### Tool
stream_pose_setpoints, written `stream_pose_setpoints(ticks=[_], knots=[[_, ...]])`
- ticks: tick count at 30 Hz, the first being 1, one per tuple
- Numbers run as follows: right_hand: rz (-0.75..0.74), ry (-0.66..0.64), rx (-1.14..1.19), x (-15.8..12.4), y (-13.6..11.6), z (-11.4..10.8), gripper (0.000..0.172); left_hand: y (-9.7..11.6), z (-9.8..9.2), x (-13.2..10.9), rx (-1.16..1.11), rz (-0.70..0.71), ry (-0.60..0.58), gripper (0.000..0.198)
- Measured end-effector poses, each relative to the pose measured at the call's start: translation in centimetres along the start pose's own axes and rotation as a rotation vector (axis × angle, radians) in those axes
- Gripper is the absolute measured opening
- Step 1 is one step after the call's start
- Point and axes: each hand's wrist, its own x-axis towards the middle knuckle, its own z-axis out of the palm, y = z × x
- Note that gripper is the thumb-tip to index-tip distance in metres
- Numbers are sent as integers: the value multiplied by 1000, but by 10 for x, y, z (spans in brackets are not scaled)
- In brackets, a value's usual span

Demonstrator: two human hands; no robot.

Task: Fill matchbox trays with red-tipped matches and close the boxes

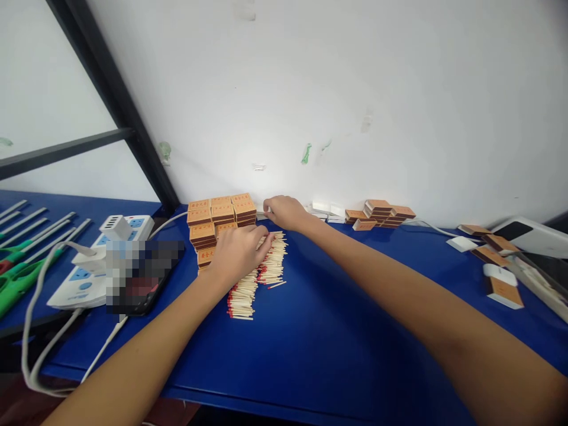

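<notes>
Apparently a workshop; a blue worktable (319, 337) against a scuffed white wall (399, 89) bears stacked matchboxes (202, 231); loose matches (242, 299); a power strip (82, 287).

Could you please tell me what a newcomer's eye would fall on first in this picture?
Probably the red-tipped matches, massed on the blue tabletop right by the left hand. Next would likely come the stacked orange matchboxes just beyond that hand, near the white wall. The white power strip also stands out at the left.
</notes>
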Motion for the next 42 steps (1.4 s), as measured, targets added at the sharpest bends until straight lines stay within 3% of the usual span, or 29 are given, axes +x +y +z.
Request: stream_pose_setpoints(ticks=[3, 6, 10, 13, 17, 25, 29, 34, 38, 42], knots=[[-10, -13, -18, 2, -2, -5, 22, 1, 1, 0, 6, 2, -18, 33], [-19, 6, -23, -16, -2, -23, 23, 0, 0, 1, 15, -14, -13, 33], [-52, -2, 5, -75, -3, -51, 17, -1, -4, 1, -11, -34, 5, 37], [-131, -27, 49, -126, -9, -63, 15, 1, -6, -1, -120, 90, -15, 55], [-188, 4, -59, -164, -22, -64, 25, 4, -4, -1, -250, 191, -58, 44], [-231, 147, -221, -174, -28, -52, 21, 2, -7, 2, -468, 232, -64, 34], [-158, 231, -116, -180, -33, -46, 21, -2, -7, 5, -464, 195, -10, 27], [-230, 52, 289, -178, -43, -25, 16, -7, -7, 9, -371, 89, 95, 30], [-206, -45, 387, -171, -45, -13, 12, -7, -5, 7, -301, 102, 84, 29], [-160, -84, 398, -172, -47, -17, 8, -6, 0, 5, -278, 115, 88, 31]])
